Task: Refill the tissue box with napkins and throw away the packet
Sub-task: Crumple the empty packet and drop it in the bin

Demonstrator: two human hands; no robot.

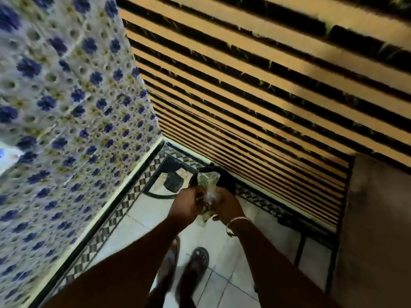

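1. Over the floor tiles (153,211), close to the room's corner, a crumpled clear plastic packet (208,182) sits between both hands.
2. Left hand (188,204) grips its left side, fingers curled.
3. Right hand (225,205), with a bangle (237,221) at the wrist, grips the right side.
4. A sandal (199,261) shows below.

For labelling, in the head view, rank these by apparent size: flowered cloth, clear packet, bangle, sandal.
1. flowered cloth, largest
2. sandal and clear packet: too alike to rank
3. bangle, smallest
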